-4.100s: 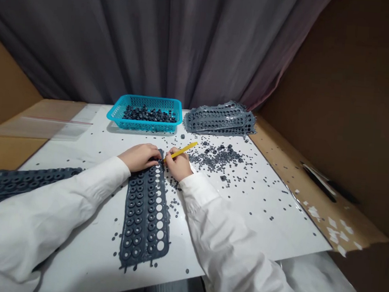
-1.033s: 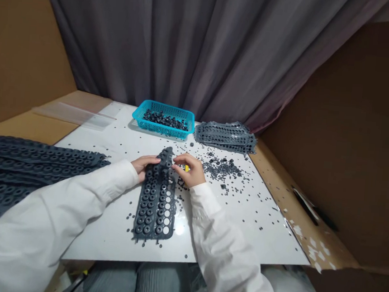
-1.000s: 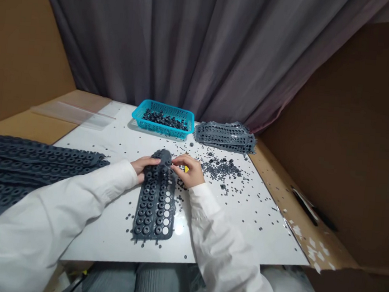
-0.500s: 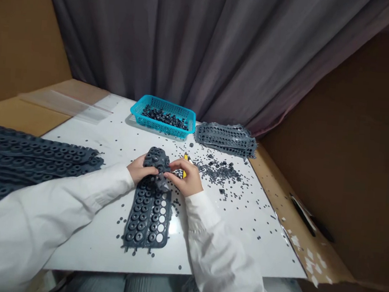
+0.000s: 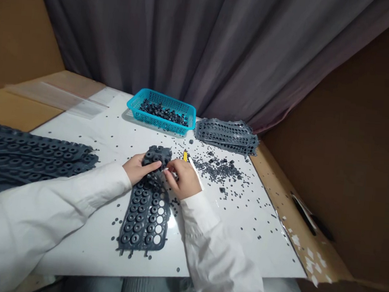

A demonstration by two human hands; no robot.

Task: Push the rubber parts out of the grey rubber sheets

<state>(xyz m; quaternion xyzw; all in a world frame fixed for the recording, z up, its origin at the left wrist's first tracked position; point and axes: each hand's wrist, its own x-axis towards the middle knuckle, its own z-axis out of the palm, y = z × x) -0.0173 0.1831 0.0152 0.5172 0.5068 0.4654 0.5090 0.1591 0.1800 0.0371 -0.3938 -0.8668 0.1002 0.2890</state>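
Note:
A dark grey rubber sheet [image 5: 143, 219] with rows of raised, ring-shaped parts lies on the white table. Its far end is folded up and back. My left hand [image 5: 136, 170] grips that folded end, thumb on top. Along the sheet's right side runs a row of round holes with white table showing through. My right hand [image 5: 185, 180] is at the fold's right edge, fingers curled and thumb and fingertips together; what they pinch is too small to make out. A yellow-and-white tool [image 5: 185, 156], probably a cutter or pen, lies just beyond this hand.
A blue basket [image 5: 160, 125] holding many small dark parts stands at the back. Beside it lie punched-out sheets [image 5: 227, 137]. Small dark discs [image 5: 223, 170] are scattered on the right. More ringed sheets [image 5: 37, 152] are stacked left. A dark slim tool [image 5: 302, 212] rests on the cardboard.
My right hand's fingers have curled in more and drawn slightly off the fold. The folded end has tilted a little in my left hand. The view has shifted slightly.

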